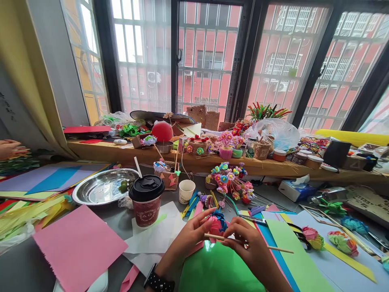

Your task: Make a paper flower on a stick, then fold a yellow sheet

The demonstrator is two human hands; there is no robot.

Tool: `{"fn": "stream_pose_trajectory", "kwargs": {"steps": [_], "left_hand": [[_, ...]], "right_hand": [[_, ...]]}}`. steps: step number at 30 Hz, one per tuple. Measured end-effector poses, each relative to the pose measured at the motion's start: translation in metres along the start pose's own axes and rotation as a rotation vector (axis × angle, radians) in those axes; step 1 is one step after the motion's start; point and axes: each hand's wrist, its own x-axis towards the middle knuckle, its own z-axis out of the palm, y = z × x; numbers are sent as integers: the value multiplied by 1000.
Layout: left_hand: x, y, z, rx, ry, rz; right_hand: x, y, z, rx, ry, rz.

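Note:
A pink and blue folded-paper flower [216, 224] sits between my two hands above a shiny green surface [219, 267]. My left hand [193, 234] curves around its left side, gripping it between thumb and fingers. A thin wooden stick [281, 249] runs crosswise below the flower, its left end near my left thumb. My right hand [247, 241] pinches this stick with bent fingers, close against the flower's right side. The flower's underside is partly hidden by my fingers.
A lidded coffee cup [146, 211], a paper cup [186, 191] and a steel tray [88, 190] stand beyond my left hand. Pink paper [80, 247] lies at left. Scissors [253, 219] and finished paper flowers [343, 242] lie at right. Another person's hand [9, 149] shows far left.

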Motion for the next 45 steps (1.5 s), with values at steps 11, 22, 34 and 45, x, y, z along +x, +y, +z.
{"fn": "stream_pose_trajectory", "kwargs": {"steps": [11,22,34,45], "left_hand": [[-4,6,3,771,65,226],[-5,3,2,824,38,258],[-3,4,2,862,75,243],[-3,1,1,875,50,213]], "right_hand": [[3,7,21,-109,52,74],[4,9,26,-207,83,70],[4,7,23,-115,81,15],[5,23,35,-169,62,-24]]}}
